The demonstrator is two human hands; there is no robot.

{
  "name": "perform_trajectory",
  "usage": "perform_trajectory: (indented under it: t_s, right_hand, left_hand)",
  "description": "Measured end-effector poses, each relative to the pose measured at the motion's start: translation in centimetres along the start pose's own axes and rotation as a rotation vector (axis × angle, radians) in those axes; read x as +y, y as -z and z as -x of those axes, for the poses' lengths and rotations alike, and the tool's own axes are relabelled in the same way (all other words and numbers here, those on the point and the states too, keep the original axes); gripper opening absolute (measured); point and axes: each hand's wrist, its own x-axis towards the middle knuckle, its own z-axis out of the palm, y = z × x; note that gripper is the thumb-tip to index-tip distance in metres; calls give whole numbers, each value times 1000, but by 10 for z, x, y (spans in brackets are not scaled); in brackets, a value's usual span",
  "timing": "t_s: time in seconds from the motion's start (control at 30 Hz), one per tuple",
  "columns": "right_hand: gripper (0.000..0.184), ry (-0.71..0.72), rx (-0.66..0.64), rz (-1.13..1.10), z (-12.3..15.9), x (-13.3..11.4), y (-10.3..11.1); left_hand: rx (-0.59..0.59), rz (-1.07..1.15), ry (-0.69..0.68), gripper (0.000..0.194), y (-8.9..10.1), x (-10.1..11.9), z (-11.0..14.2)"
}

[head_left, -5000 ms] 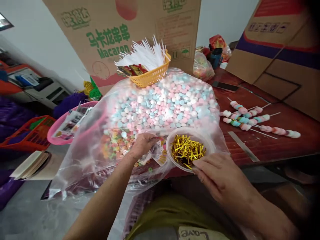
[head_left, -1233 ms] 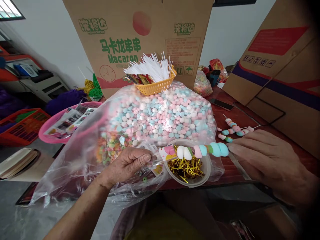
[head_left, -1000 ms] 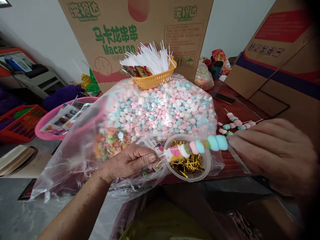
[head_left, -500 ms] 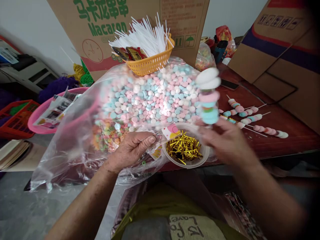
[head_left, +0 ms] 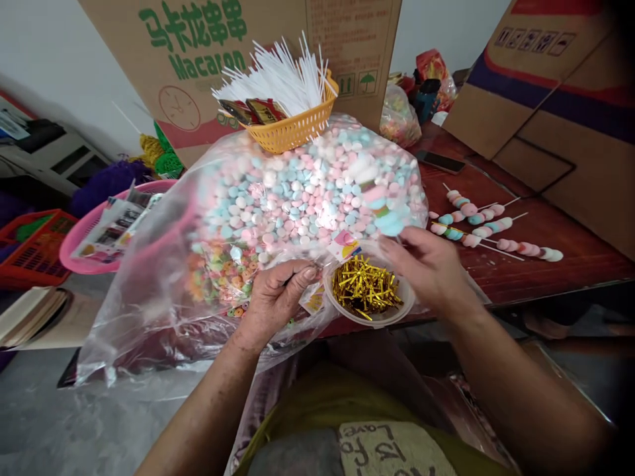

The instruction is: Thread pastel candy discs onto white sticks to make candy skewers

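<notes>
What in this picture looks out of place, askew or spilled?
The yellow basket of white sticks looks tilted, apparently perched on the bulging bag of candies, an uneven base. Several candy skewers lie loosely on the red table, some crossing. Nothing is clearly spilled.

Held in right hand (head_left: 421, 264): marshmallow skewer (head_left: 381, 195), matt, soft-looking, blurred. At left hand (head_left: 280, 297): printed wrapper (head_left: 346, 244), thin glossy plastic, clear lower part. Between hands: bowl (head_left: 376, 322), smooth translucent plastic; gold strips (head_left: 367, 284) inside, shiny, foil-like. Beyond left hand: big bag (head_left: 141, 291), clear plastic, glossy, crinkled. Beyond both hands: basket (head_left: 292, 132), perforated yellow plastic; carton (head_left: 278, 26), matt brown cardboard. Right of right hand: desk (head_left: 580, 284), wood-look, slight sheen.
</notes>
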Motion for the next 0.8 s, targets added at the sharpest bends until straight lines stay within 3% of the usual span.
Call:
perform_trajectory:
  t_s: [0.13, 0.27, 0.53, 0.67, 0.8]
  right_hand:
    - [5, 454, -26, 401, 5, 10, 44]
    - [14, 807, 53, 703, 6, 14, 62]
    - [23, 957, 30, 969, 13, 19, 76]
    - [23, 1028, -107, 1051, 9, 11, 88]
    - [15, 1011, -268, 959, -4, -4, 93]
  left_hand:
    - [8, 16, -61, 14, 16, -10, 2]
    - [-18, 45, -95, 15, 22, -10, -2]
    - [-38, -8, -125, 14, 23, -7, -7]
    - [-173, -246, -304, 13, 28, -2, -18]
    - [-259, -328, -403, 13, 31, 2, -32]
